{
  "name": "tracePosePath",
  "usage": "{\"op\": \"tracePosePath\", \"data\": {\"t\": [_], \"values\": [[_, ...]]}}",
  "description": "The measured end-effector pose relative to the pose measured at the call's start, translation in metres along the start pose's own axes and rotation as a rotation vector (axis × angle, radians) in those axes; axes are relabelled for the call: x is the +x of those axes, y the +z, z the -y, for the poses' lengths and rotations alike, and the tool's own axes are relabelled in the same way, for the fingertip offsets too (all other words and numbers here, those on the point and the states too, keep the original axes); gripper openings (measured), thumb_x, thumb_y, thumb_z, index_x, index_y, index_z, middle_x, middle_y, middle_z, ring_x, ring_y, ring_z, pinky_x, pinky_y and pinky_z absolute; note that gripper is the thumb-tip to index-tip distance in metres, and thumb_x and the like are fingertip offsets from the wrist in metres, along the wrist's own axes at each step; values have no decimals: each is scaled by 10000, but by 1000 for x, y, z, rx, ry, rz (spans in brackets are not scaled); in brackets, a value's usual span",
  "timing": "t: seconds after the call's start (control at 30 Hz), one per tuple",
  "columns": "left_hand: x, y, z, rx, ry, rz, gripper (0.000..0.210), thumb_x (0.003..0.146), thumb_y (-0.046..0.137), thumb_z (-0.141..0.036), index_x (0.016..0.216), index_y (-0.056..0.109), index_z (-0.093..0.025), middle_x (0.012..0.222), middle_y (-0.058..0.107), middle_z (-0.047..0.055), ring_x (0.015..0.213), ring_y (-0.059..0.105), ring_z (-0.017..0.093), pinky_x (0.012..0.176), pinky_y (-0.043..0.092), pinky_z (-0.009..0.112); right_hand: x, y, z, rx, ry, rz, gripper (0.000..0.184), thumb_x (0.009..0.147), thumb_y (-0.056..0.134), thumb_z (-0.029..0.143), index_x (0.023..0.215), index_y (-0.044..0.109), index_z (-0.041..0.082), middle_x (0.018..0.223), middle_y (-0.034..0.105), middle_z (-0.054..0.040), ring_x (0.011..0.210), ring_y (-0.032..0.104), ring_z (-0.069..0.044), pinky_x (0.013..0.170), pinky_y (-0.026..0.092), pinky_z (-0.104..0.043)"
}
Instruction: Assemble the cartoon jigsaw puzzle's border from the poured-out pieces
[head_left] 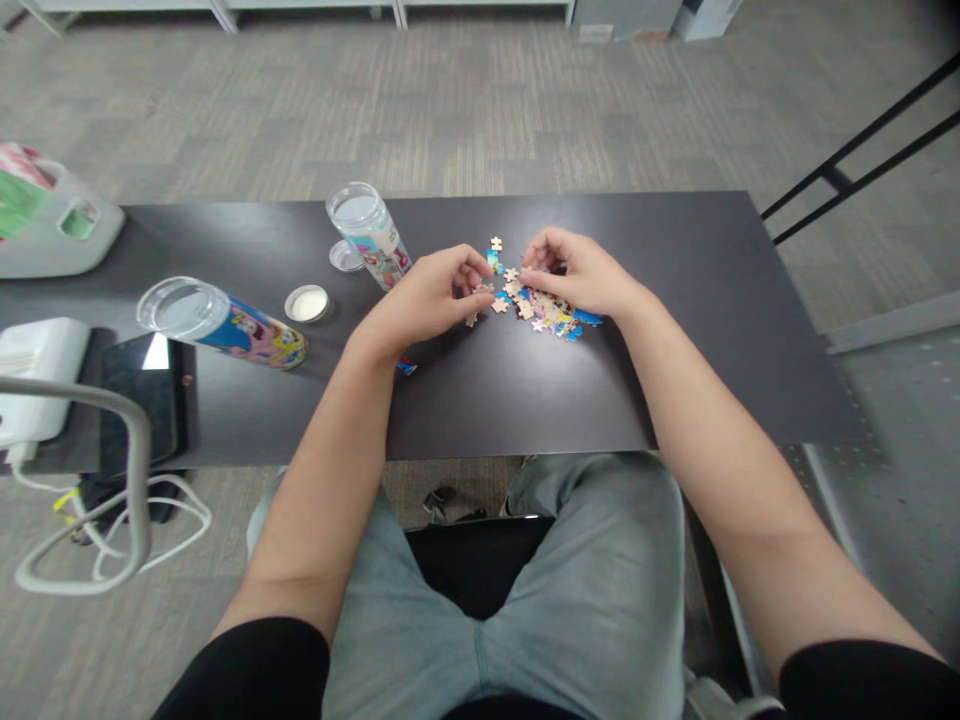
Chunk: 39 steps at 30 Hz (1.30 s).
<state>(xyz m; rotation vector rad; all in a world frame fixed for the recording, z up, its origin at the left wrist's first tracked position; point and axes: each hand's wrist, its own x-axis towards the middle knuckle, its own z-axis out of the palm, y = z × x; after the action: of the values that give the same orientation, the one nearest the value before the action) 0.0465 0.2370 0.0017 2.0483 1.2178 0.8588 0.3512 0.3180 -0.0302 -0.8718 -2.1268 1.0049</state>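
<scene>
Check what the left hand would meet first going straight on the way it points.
Likely the loose puzzle pieces just ahead, with the right hand beyond. Depth is unclear, so the left hand might pass above them.

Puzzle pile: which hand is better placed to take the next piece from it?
The right hand, probably: it's right at the puzzle pile, while the left hand is farther off, beside a few scattered pieces.

Left hand (435,290), right hand (585,275), at puzzle pieces (553,312) (heaped), dark table (517,400)
</scene>
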Motion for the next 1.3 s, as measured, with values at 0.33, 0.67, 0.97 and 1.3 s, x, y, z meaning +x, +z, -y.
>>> {"op": "tracePosePath", "data": {"t": [0.33,0.67,0.97,1.3], "values": [[3,3,1,65,40,-86,271,1043,841,-82,1263,863,-239,1153,862,53,896,761,190,877,642,356,-6,-20,8,-134,-58,40,592,963,991,817,1222,904,292,1195,857,-102,1076,763,-343,1116,669,-619],[-3,-5,-2,233,50,112,251,945,1104,-265,1140,947,-280,1235,743,71,1109,746,284,1076,660,444,-13,-31,18,-227,10,216,606,766,1190,673,1193,957,312,1347,754,-116,1243,735,-409,1249,649,-684],[2,-3,-11,105,27,92,137,1041,911,-135,1101,824,-223,1018,846,14,891,743,196,865,567,329,-11,-27,18,-173,65,208,627,815,1133,654,1292,932,301,1295,766,-114,1139,737,-374,1135,687,-618],[8,3,4,90,122,-204,342,1134,738,-67,1403,863,-237,1322,836,89,958,765,189,888,665,336,-16,-30,18,-313,65,229,737,734,1266,527,1308,858,309,1528,705,-131,1464,731,-473,1371,589,-692]]}}
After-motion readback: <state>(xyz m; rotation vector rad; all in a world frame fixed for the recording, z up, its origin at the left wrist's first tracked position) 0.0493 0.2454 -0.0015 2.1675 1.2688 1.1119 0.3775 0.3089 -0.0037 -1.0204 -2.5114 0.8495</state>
